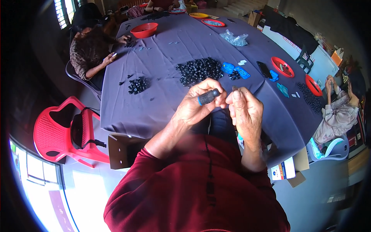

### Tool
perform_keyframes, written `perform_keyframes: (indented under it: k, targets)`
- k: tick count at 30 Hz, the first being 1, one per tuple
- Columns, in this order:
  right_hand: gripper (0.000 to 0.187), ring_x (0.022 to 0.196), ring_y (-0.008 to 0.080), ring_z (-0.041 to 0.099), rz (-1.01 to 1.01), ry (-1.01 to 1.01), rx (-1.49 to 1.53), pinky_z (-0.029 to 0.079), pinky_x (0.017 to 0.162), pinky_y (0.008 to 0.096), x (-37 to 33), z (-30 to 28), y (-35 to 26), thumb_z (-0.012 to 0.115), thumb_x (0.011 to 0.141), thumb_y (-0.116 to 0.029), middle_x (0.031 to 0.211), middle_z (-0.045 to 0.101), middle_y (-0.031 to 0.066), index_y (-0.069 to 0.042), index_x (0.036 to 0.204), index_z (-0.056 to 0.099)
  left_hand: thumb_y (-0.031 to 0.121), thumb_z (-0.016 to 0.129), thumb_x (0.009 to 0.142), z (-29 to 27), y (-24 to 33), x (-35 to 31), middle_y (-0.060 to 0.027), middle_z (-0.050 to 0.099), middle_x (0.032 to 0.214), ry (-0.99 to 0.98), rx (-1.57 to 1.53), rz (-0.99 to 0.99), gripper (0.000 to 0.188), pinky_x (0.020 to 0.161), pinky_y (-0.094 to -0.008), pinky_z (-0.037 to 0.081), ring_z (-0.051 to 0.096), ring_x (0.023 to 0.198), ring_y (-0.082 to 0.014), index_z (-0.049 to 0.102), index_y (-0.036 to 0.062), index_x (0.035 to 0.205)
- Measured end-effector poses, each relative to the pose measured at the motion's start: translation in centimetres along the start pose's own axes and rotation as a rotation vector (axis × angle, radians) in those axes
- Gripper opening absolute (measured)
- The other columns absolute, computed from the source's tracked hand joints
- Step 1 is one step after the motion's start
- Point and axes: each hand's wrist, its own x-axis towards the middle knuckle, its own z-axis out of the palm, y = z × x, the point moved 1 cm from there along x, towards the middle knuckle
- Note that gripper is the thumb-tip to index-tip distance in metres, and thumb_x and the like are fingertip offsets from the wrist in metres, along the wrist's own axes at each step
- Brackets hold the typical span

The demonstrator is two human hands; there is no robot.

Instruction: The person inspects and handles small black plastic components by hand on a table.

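Note:
Both of my hands are raised close together over the near table edge. A black finger sleeve with a blue rim covers a digit of my left hand [201, 101], whose fingers are curled closed. At the sleeve's end shows a small black rounded tip; whether it is a separate part I cannot tell. My right hand [246, 110] pinches a tiny brownish piece [235, 88] between thumb and finger, too small to name. Just beyond my hands lies a large pile of small black round parts [199, 70]. A smaller pile of them [139, 85] sits to the left.
Blue plastic cases [242, 72] and a black phone [264, 69] lie right of the pile. A red basin [144, 34], a clear bag [234, 38] and red trays stand farther off. Co-workers sit left and right. A red chair [58, 131] is at my left.

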Motion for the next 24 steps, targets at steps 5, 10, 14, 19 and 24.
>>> perform_keyframes:
  k: [5, 10, 14, 19, 24]
  targets:
    - [0.027, 0.056, 0.0057, 0.049, 0.023, -0.040, -0.040, 0.039, 0.048, 0.0232, 0.3, 0.2, 0.1, 0.055, 0.087, -0.022, 0.064, 0.059, 0.0046, 0.000, 0.073, 0.050, 0.010, 0.056, 0.083, -0.2, 0.3, -0.1, -0.0091, 0.055, 0.082, 0.064, 0.116, 0.007, 0.015, 0.073, -0.0299, 0.044, 0.053, 0.075, -0.0153, 0.053, -0.0007, 0.094]
    - [0.023, 0.052, 0.0039, 0.044, -0.039, -0.042, -0.109, 0.035, 0.045, 0.0216, 0.2, 0.4, 0.1, 0.053, 0.087, -0.019, 0.062, 0.055, 0.0025, 0.000, 0.074, 0.051, 0.007, 0.056, 0.083, -0.4, 0.4, -0.1, -0.0088, 0.056, 0.085, 0.049, 0.167, 0.037, 0.015, 0.073, -0.0281, 0.044, 0.054, 0.076, -0.0138, 0.054, -0.0018, 0.095]
    - [0.018, 0.049, 0.0045, 0.041, -0.130, -0.080, -0.312, 0.034, 0.044, 0.0225, -0.1, 0.3, -0.5, 0.051, 0.087, -0.015, 0.058, 0.051, 0.0025, 0.000, 0.077, 0.053, 0.017, 0.063, 0.077, -1.0, 0.6, -0.4, -0.0089, 0.054, 0.087, 0.100, 0.209, -0.019, 0.030, 0.076, -0.0277, 0.041, 0.052, 0.081, -0.0152, 0.052, -0.0035, 0.096]
    - [0.016, 0.049, 0.0078, 0.046, -0.132, -0.116, -0.457, 0.038, 0.046, 0.0249, -0.1, 0.1, -0.6, 0.052, 0.086, -0.014, 0.057, 0.053, 0.0071, 0.000, 0.078, 0.056, 0.008, 0.059, 0.080, -0.8, 0.6, -0.2, -0.0093, 0.057, 0.086, 0.064, 0.175, 0.057, 0.022, 0.071, -0.0242, 0.043, 0.053, 0.077, -0.0127, 0.054, -0.0048, 0.097]
    - [0.015, 0.049, 0.0093, 0.048, -0.108, -0.145, -0.497, 0.039, 0.047, 0.0254, -0.2, 0.0, -0.7, 0.053, 0.086, -0.014, 0.059, 0.055, 0.0088, 0.000, 0.080, 0.056, 0.007, 0.059, 0.080, -1.2, 0.7, -0.2, -0.0089, 0.057, 0.085, 0.073, 0.213, 0.036, 0.020, 0.070, -0.0239, 0.044, 0.054, 0.075, -0.0124, 0.054, -0.0047, 0.096]
